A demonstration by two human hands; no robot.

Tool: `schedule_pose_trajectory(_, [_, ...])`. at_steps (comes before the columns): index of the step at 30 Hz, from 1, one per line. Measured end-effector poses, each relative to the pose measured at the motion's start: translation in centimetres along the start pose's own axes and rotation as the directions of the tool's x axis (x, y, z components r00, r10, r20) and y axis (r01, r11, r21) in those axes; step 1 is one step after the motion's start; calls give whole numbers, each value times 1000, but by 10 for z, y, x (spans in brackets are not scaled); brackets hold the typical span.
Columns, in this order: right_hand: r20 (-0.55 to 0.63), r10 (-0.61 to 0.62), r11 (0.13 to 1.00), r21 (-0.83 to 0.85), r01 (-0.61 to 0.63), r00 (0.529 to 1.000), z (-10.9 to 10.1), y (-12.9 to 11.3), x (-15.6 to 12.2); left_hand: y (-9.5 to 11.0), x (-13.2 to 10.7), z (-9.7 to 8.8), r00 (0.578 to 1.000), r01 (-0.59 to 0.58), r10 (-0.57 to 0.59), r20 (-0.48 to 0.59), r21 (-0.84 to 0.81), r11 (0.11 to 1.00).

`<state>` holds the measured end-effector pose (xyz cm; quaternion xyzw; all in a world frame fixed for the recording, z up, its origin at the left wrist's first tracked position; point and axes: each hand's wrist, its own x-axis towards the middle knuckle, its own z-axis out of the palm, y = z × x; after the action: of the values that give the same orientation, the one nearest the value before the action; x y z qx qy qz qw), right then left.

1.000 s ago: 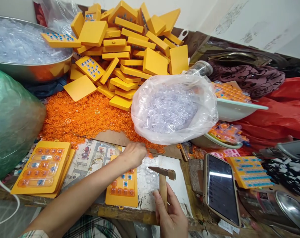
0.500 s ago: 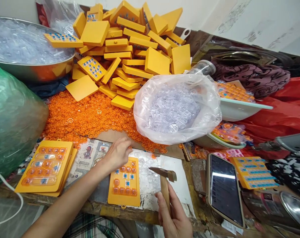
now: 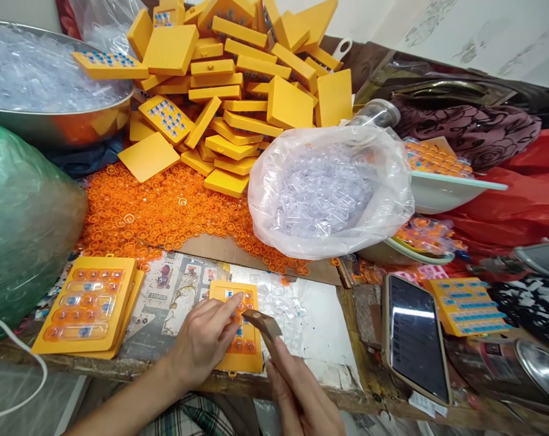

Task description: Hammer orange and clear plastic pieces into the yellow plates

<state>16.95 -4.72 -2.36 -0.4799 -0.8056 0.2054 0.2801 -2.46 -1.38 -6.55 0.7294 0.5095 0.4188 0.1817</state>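
Note:
My left hand (image 3: pixel 204 339) lies on a yellow plastic board (image 3: pixel 238 357) at the front edge of the workbench, its fingertips pressing the orange caps set into it. My right hand (image 3: pixel 301 396) grips the wooden handle of a small hammer (image 3: pixel 266 324). The hammer's metal head hovers over the board, just right of my left fingers. Loose clear plastic pieces (image 3: pixel 286 303) lie on the bench to the right of the board.
Orange caps (image 3: pixel 156 212) cover the middle of the bench below a pile of yellow boards (image 3: pixel 238 79). A bag of clear pieces (image 3: pixel 324 194) sits right of them. Filled boards (image 3: pixel 88 309) lie front left, a phone (image 3: pixel 414 339) front right, a metal basin (image 3: pixel 51 91) back left.
My left hand drew back from the orange caps and settled on the yellow board. My right hand swung the hammer left and down, over the board.

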Motion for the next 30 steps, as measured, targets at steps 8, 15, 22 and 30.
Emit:
schedule_pose_trajectory(8, [141,95,994,31,-100,985,8,3,-1,-1,-9,8,996,93,-93,-5,-13,996])
schedule_pose_trajectory(15, [-159,651,724,424,-544,742,5,12,-5,9,-10,-5,975,186,-200,-97,-135,973])
schedule_pose_trajectory(22, [-54,841,420,691,-588,538,10,4,3,11,-42,-12,866,482,-484,126,43,875])
schedule_pose_trajectory(30, [94,789,360,729,-581,607,46,-10,18,3,-60,12,873,426,-435,220,92,900])
